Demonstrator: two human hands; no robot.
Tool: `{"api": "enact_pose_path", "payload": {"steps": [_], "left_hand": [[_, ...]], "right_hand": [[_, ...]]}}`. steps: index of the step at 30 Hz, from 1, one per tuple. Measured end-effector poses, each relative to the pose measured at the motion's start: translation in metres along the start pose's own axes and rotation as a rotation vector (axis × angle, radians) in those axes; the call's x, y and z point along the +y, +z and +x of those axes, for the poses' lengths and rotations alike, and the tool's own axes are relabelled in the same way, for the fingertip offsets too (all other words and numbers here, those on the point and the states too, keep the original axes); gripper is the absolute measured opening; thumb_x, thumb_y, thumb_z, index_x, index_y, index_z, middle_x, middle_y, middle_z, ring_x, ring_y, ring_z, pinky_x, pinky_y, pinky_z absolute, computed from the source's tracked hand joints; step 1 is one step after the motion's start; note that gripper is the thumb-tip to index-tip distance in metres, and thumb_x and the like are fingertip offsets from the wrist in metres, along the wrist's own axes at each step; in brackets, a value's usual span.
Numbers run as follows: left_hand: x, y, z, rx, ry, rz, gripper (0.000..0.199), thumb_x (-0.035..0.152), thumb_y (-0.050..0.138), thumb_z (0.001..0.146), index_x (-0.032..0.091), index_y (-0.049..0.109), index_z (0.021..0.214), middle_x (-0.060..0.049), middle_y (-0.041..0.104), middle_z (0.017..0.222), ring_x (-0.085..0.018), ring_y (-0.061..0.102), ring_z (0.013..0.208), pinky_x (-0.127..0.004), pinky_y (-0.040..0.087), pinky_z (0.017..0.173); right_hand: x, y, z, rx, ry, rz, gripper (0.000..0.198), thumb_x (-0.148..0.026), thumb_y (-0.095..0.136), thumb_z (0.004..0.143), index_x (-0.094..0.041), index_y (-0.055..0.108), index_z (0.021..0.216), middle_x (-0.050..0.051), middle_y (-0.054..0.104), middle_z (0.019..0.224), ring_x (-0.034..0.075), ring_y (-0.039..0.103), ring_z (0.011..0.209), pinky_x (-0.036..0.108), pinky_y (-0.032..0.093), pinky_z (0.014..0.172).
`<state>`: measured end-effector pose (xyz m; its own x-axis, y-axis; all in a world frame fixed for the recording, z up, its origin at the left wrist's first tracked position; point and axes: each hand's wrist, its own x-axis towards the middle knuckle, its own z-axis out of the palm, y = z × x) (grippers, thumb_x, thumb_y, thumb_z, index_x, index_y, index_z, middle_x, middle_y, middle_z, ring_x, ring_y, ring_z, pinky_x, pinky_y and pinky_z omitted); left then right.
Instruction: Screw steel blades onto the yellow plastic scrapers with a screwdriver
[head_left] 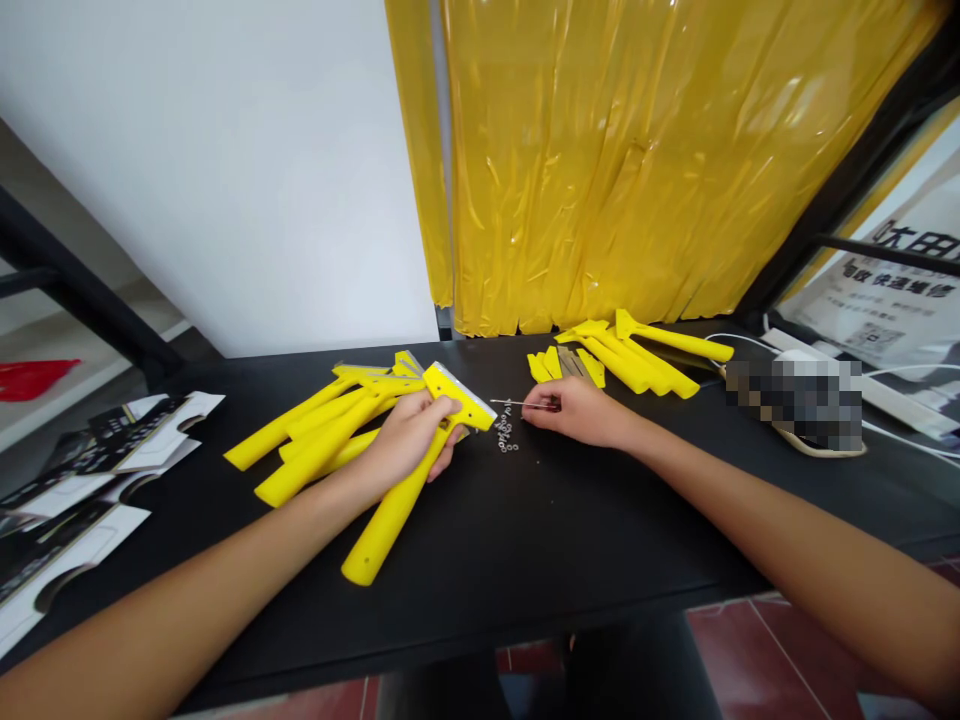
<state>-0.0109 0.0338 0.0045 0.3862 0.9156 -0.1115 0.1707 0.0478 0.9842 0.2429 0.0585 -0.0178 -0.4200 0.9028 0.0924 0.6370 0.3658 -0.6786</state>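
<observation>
My left hand [409, 435] is closed round the head of a yellow scraper [397, 520], its handle slanting down toward the table's near edge. A metal strip runs along the scraper's top edge. My right hand [574, 412] is closed on a thin screwdriver [512, 402], whose shaft points left at the scraper head. Below the shaft lies a scatter of small screws and nuts [507, 432]. Several more yellow scrapers [322, 440] are piled beyond and left of my left hand. Behind my right hand are flat yellow pieces [546, 366] and grey metal plates [574, 362].
Several yellow handles [637, 365] lie at the back right of the black table [570, 540]. Farther right are a blurred-out object [795, 405] and white cables [911, 440]. Printed cards [97, 540] are stacked at the left. Yellow plastic sheeting [637, 170] hangs behind.
</observation>
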Motion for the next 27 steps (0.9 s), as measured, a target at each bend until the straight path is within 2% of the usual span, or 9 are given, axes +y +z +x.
{"api": "enact_pose_path", "payload": {"steps": [2, 6, 14, 20, 27], "left_hand": [[-0.003, -0.002, 0.003, 0.004, 0.008, -0.002, 0.032, 0.030, 0.049, 0.091, 0.019, 0.048, 0.061, 0.003, 0.050, 0.054, -0.007, 0.045, 0.031, -0.023, 0.034, 0.036], [-0.007, -0.001, 0.004, 0.023, 0.009, -0.011, 0.031, 0.031, 0.049, 0.090, 0.018, 0.049, 0.062, 0.003, 0.052, 0.057, -0.008, 0.045, 0.031, -0.024, 0.034, 0.035], [-0.004, 0.001, 0.001, 0.048, -0.008, 0.024, 0.035, 0.031, 0.049, 0.091, 0.019, 0.047, 0.058, 0.004, 0.046, 0.046, -0.009, 0.044, 0.031, -0.023, 0.033, 0.036], [0.002, 0.005, -0.002, 0.060, -0.017, 0.010, 0.029, 0.028, 0.049, 0.090, 0.019, 0.047, 0.062, 0.004, 0.049, 0.050, -0.008, 0.044, 0.032, -0.023, 0.034, 0.037], [-0.002, 0.004, 0.000, 0.035, 0.003, -0.011, 0.027, 0.029, 0.050, 0.090, 0.019, 0.045, 0.065, 0.004, 0.051, 0.056, -0.008, 0.045, 0.031, -0.024, 0.031, 0.034]], "right_hand": [[0.000, -0.003, -0.001, -0.053, -0.035, -0.033, 0.016, -0.033, 0.069, 0.085, -0.020, 0.073, 0.092, -0.003, 0.059, 0.066, 0.011, 0.048, 0.059, 0.026, 0.034, 0.059], [-0.007, 0.002, -0.003, -0.027, -0.123, -0.031, 0.024, -0.035, 0.067, 0.088, -0.022, 0.074, 0.106, -0.007, 0.048, 0.058, 0.010, 0.039, 0.054, 0.025, 0.027, 0.055], [-0.008, 0.013, -0.002, -0.019, -0.174, -0.091, 0.016, -0.030, 0.067, 0.088, -0.021, 0.076, 0.099, -0.005, 0.052, 0.058, 0.009, 0.041, 0.053, 0.024, 0.028, 0.055], [-0.003, 0.012, -0.001, -0.023, -0.145, -0.101, 0.017, -0.030, 0.067, 0.088, -0.021, 0.074, 0.100, -0.004, 0.057, 0.062, 0.010, 0.045, 0.055, 0.024, 0.030, 0.056], [-0.007, 0.015, 0.000, -0.009, -0.141, -0.139, 0.014, -0.030, 0.066, 0.087, -0.019, 0.074, 0.090, -0.004, 0.058, 0.061, 0.009, 0.044, 0.054, 0.022, 0.032, 0.056]]}}
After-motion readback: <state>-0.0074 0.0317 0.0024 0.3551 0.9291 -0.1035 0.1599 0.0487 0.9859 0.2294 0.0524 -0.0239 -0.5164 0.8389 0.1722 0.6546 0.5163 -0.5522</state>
